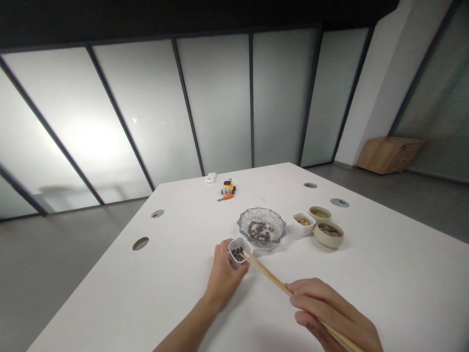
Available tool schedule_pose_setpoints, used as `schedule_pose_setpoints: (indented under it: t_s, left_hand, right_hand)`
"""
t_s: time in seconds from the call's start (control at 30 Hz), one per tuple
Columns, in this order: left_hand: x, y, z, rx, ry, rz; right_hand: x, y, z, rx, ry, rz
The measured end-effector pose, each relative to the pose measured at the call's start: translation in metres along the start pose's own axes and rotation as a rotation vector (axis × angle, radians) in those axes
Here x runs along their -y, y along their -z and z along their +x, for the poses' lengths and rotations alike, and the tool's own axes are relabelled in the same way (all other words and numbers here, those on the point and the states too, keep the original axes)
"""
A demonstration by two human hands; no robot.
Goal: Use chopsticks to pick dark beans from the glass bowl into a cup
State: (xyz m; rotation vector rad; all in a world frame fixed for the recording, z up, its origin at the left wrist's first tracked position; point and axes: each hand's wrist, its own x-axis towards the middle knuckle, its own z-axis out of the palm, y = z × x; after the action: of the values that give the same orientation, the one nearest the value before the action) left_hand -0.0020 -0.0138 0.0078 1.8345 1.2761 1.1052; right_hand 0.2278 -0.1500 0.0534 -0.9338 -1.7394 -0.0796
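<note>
White cup (239, 242) holding dark beans (238, 251); slanted wooden chopsticks (274, 279), tips inside.

The chopsticks (271, 277) present as smooth, pale wood; the small cup (240, 242) glossy, ceramic or plastic undetermined; the clear bowl (262, 215) ridged, glass-like; the table (183, 264) smooth, matt; the wall panels (218, 102) frosted.

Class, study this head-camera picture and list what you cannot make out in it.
All in the head view:
- Whether the chopsticks pinch a bean in the cup: the tips are too small.
- The chopsticks' rear ends: cut off by the bottom edge.
- The right hand's wrist: cut off by the same edge.
- The exact contents of the rear tan bowl: too small.
- What lies beyond the glass panels: blurred by frosting.
</note>
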Motion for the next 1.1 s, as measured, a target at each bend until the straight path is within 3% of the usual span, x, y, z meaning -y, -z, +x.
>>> schedule_pose_setpoints:
  t_s: [0.07,0.2,0.27,0.5,0.73,1.1]
  left_hand:
    - [0.000,0.001,0.000,-0.001,0.012,0.001]
    - [0.001,0.001,0.001,-0.015,0.066,-0.002]
    - [0.002,0.002,0.002,-0.010,0.083,-0.005]
    - [0.003,0.002,0.004,0.011,0.091,-0.002]
    - [0.007,0.002,0.003,0.017,0.084,-0.010]
    - [0.010,0.000,0.003,0.009,0.075,-0.012]
  right_hand:
    - [-0.007,-0.005,0.017,0.012,0.033,0.003]
    - [-0.041,-0.012,0.049,-0.178,-0.009,-0.129]
    - [-0.062,-0.017,0.062,-0.164,0.022,-0.144]
    - [-0.113,-0.033,0.051,-0.100,-0.170,-0.160]
    - [-0.124,-0.036,0.042,-0.084,-0.212,-0.137]
    - [-0.126,-0.033,0.041,-0.159,-0.207,-0.127]
